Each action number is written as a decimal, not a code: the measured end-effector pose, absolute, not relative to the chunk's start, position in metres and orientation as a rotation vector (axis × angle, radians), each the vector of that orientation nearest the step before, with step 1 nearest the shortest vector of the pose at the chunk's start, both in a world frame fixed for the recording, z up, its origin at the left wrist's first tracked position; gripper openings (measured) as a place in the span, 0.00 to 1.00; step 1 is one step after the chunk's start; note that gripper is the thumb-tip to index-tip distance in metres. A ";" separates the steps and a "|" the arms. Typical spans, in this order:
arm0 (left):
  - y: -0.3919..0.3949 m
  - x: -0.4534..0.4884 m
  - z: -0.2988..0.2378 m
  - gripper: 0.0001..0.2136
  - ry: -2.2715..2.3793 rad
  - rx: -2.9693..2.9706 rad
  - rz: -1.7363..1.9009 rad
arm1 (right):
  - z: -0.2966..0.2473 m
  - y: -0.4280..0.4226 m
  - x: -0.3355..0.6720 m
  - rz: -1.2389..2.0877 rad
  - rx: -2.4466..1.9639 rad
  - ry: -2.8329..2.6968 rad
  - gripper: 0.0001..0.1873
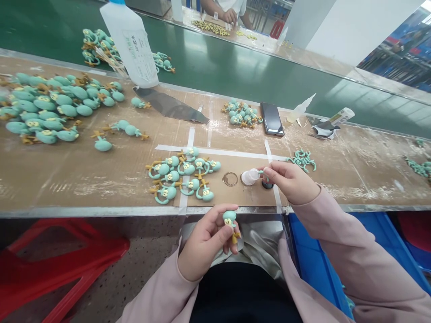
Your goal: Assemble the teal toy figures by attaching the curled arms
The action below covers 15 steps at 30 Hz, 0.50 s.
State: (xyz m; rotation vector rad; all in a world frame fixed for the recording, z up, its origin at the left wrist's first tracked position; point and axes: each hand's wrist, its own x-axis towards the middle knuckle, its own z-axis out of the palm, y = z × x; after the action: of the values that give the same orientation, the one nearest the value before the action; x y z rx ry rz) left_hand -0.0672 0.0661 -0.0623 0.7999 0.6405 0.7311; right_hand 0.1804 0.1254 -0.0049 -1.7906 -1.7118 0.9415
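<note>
Figurine (229,219) shows a domed turquoise head and yellow eyes.

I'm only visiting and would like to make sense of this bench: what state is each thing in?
Left hand, closed on a figure
Figure in it, upright, head up
Right hand, pinching a small teal piece
Small white container, next to that piece; contents unclear
Phone, lying flat, screen dark
Large white bottle, standing, blue top on
Loose teal pieces, heaped
Figures at far left, loosely heaped
Tape strips, stuck down
</note>
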 end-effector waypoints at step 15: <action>0.066 -0.065 -0.055 0.19 0.628 0.748 0.772 | 0.006 0.115 0.179 0.820 -1.726 -1.649 0.18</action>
State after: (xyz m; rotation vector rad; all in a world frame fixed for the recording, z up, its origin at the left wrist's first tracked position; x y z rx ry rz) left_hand -0.0652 0.0664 -0.0550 0.7484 0.6277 0.7716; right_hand 0.1789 0.1150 0.0064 -1.7261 -1.6486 0.8204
